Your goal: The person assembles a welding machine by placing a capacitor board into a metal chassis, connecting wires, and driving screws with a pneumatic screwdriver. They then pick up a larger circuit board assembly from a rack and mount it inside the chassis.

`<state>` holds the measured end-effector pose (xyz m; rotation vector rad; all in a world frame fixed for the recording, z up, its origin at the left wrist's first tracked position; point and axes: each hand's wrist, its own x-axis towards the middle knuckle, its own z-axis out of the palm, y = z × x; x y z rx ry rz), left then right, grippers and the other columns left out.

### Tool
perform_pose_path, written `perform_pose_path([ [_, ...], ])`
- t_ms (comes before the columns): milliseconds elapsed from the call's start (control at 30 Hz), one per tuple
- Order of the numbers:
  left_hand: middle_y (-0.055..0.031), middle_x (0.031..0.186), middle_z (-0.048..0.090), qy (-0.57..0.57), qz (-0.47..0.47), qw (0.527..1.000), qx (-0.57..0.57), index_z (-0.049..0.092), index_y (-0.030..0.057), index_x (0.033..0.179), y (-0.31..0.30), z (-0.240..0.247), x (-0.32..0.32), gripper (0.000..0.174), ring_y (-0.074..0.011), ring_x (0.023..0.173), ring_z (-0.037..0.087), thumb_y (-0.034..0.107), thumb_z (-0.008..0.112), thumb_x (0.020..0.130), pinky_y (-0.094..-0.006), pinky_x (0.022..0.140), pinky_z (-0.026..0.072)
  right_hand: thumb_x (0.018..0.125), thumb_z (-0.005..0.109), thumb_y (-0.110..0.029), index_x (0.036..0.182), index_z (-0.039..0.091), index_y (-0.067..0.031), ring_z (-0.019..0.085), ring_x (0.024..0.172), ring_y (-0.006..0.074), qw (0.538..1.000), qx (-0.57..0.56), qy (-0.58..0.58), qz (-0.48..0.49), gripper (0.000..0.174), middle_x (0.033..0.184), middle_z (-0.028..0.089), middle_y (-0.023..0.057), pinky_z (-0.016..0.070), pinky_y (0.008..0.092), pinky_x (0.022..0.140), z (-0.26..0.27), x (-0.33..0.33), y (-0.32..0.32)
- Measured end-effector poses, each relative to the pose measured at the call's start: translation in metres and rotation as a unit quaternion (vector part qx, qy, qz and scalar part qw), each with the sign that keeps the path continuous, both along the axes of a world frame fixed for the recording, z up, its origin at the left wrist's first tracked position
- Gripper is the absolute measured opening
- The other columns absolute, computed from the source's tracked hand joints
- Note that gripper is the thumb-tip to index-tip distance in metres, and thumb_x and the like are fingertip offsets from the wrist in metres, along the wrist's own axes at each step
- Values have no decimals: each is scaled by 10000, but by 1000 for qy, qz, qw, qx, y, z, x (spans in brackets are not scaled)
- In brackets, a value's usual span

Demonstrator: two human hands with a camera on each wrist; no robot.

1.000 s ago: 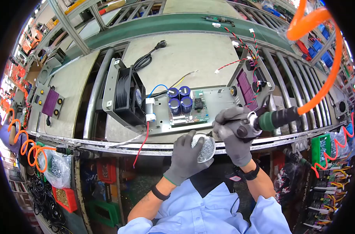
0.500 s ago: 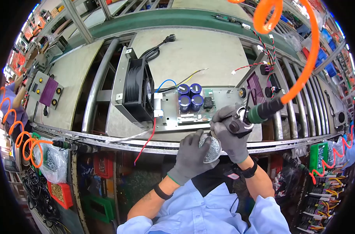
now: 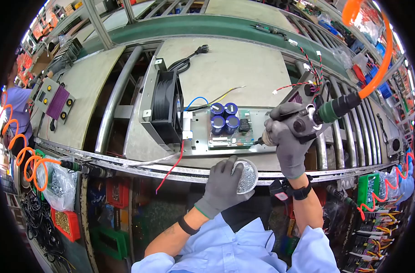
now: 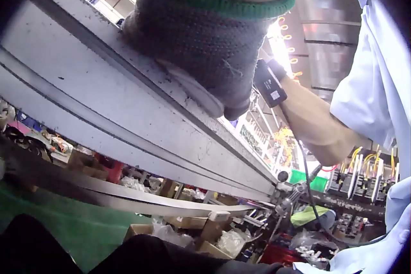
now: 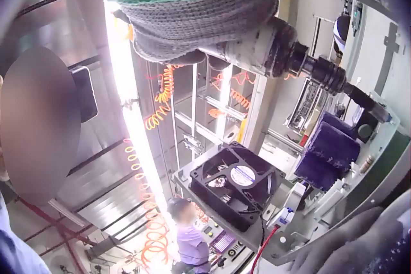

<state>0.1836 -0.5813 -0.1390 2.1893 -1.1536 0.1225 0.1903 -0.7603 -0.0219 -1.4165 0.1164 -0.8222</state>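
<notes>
bright overhead light | fisheye edges dark | wrist views glare, blur

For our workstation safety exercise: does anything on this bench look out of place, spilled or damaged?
Nothing looks spilled or broken; the screws lie inside the dish that the left hand holds. One oddity: a red wire leaves the metal chassis and dangles loose over the front rail, where it might snag.
</notes>
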Motion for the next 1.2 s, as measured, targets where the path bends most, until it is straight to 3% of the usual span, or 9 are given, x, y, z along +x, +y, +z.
perform_pose_path([
  [67, -248, 1328, 563, 2, 3, 1000, 6, 589, 24, 1266, 0, 1, -1, 827, -428, 1140, 553, 523, 843, 658, -528, 989, 462, 807, 664, 103, 1028, 619, 1, 644, 771, 116, 999, -40, 12, -6, 248, 918, 675, 86, 542, 253, 657, -7, 5, -3],
  [300, -235, 1333, 562, 3, 6, 1000, 19, 597, 13, 1266, -2, 5, 0, 834, -424, 1126, 559, 521, 842, 652, -525, 982, 467, 793, 688, 86, 947, 637, -3, 629, 789, 101, 999, 22, 22, 42, 185, 885, 673, 53, 530, 251, 710, -11, 11, -9],
  [433, -224, 1334, 559, -12, 12, 1000, 8, 584, -1, 1255, -3, 1, -1, 843, -419, 1111, 566, 520, 846, 645, -518, 968, 476, 780, 680, 72, 927, 635, -9, 616, 769, 92, 999, 35, 13, 26, 174, 871, 669, 46, 517, 246, 686, -11, 12, -6],
  [467, -226, 1334, 556, -15, 11, 1000, 4, 582, -2, 1250, -3, 1, -2, 843, -418, 1109, 567, 515, 851, 641, -517, 966, 477, 808, 614, 105, 1114, 561, -28, 673, 756, 173, 999, -24, 24, 29, 338, 932, 631, 106, 533, 274, 534, -17, 11, -12],
  [567, -231, 1343, 548, -24, 8, 1000, -8, 576, -8, 1237, -3, 1, -3, 837, -411, 1119, 564, 499, 865, 636, -513, 967, 476, 809, 626, 98, 1096, 569, -14, 674, 765, 162, 997, -81, 6, 14, 313, 931, 636, 105, 536, 269, 542, -17, 15, -16],
  [700, -236, 1348, 542, -30, 1, 999, -33, 562, -23, 1217, -3, -3, -1, 822, -409, 1141, 555, 467, 886, 642, -508, 972, 474, 776, 672, 71, 959, 643, 7, 621, 787, 101, 998, 55, -19, 37, 196, 887, 671, 50, 523, 268, 694, 2, -10, 10],
  [733, -236, 1342, 542, -30, 3, 999, -42, 556, -25, 1211, -1, -4, -4, 820, -410, 1139, 555, 458, 892, 640, -508, 970, 474, 798, 658, 64, 1076, 553, -6, 650, 773, 156, 998, -7, 35, 47, 305, 940, 622, 107, 548, 271, 608, 4, -21, 11],
  [900, -242, 1341, 533, -32, -3, 999, -43, 549, -27, 1196, -1, -4, -4, 814, -417, 1131, 554, 462, 896, 645, -512, 971, 472, 796, 624, 129, 1014, 567, -36, 590, 675, 110, 994, -10, 76, 80, 279, 910, 623, 85, 502, 255, 543, -24, -33, 24],
  [1200, -253, 1340, 546, -11, -3, 999, -39, 584, -32, 1181, 0, -7, -2, 786, -419, 1150, 553, 492, 867, 668, -516, 985, 470, 789, 635, 119, 1034, 573, -22, 592, 675, 115, 995, -11, 81, 63, 289, 889, 626, 98, 490, 259, 511, -44, -22, 29],
])
